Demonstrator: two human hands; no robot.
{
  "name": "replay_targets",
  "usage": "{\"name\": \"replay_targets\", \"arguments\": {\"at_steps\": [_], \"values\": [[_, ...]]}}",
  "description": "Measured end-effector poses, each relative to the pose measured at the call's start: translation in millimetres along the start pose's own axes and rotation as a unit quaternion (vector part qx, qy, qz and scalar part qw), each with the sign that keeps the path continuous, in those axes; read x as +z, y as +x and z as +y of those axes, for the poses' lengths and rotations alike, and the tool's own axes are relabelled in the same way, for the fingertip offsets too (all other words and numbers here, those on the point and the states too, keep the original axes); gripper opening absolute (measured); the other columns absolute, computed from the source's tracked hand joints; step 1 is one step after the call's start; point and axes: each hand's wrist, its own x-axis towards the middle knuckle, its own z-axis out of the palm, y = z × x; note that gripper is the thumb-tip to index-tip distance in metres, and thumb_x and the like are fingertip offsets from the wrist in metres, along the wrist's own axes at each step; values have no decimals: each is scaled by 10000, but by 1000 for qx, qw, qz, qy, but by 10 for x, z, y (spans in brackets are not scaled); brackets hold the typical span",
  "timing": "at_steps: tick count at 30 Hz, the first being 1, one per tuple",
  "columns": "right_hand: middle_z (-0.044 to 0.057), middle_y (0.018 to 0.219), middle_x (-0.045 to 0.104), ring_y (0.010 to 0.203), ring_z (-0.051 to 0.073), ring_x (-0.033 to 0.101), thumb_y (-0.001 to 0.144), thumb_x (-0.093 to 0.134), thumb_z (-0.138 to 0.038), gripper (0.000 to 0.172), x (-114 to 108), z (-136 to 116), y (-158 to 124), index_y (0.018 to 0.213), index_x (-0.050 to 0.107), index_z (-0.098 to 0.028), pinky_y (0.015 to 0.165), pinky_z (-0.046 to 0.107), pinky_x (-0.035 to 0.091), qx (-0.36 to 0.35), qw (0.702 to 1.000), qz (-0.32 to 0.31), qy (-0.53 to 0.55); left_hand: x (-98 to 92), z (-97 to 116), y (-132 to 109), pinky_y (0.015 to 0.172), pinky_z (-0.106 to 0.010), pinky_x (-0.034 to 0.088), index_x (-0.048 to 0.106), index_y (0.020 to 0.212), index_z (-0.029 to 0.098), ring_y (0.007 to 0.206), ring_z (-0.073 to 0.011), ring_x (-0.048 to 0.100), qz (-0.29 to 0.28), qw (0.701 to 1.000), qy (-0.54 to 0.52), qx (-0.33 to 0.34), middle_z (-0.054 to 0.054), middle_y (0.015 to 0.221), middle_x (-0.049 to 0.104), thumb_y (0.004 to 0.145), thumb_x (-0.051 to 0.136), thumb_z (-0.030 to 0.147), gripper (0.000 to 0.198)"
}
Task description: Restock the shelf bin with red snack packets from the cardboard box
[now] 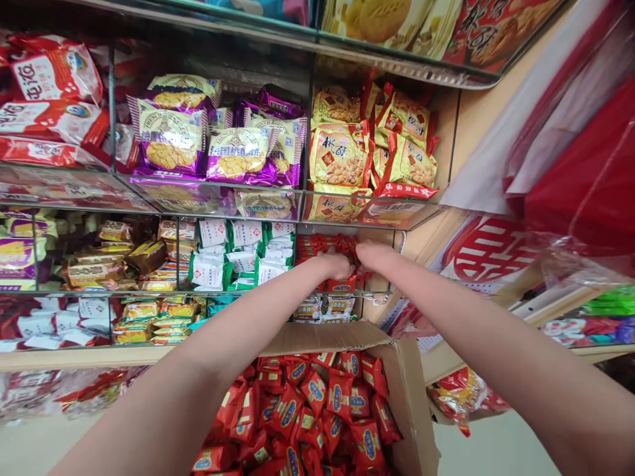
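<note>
Both my arms reach forward into a shelf compartment that holds small red wrapped snack packets (312, 244). My left hand (339, 266) is at the packets with its fingers curled, and my right hand (371, 255) is bent in close beside it at the compartment's right side. Red packets show between and below the hands. What the fingertips grip is mostly hidden. Under my arms stands an open cardboard box (411, 396), filled with red packets (317, 390) that carry blue and yellow labels.
Clear dividers split the shelves. White-and-green packets (211, 254) lie left of my hands, brown packets (116, 261) farther left. Above are purple cookie packets (171, 142) and yellow-and-red ones (342, 152). A clear shelf lip (347, 205) runs above my hands. Red-and-white plastic (585, 165) hangs at right.
</note>
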Motion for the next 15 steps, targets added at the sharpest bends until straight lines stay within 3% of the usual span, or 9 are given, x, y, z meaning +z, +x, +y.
{"name": "replay_targets", "arguments": {"at_steps": [3, 8, 15], "values": [[149, 1074, 610, 1016, 217, 568, 772, 629, -216, 275, 10, 10, 45, 1008, 603, -78, 848, 328, 454, -1, 1000, 10, 21, -10, 2, -5, 956, -518, 341, 506, 1164, 185, 1157, -263, 442, -18, 1000, 17, 17, -87, 1278, 470, 853, 501, 354, 354], [80, 1079, 600, 949, 179, 587, 846, 535, -292, 274, 88, -66, 101, 1058, 563, -120, 816, 382, 479, 22, 998, 13, 55, 20, 13, 51, 947, -506, 356, 515, 1153, 187, 1138, -256, 460, -27, 999, 34, 22, -84, 1264, 482, 855, 497, 355, 342], [184, 1062, 613, 1000, 221, 590, 770, 605, -215, 373, 85, -74, 152, 1106, 561, -58, 813, 273, 459, 68, 994, 18, 89, 31, -43, 73, 885, -454, 427, 535, 1112, 179, 1046, -226, 527, -22, 998, 47, 24, -77, 1185, 537, 860, 497, 330, 297]]}}
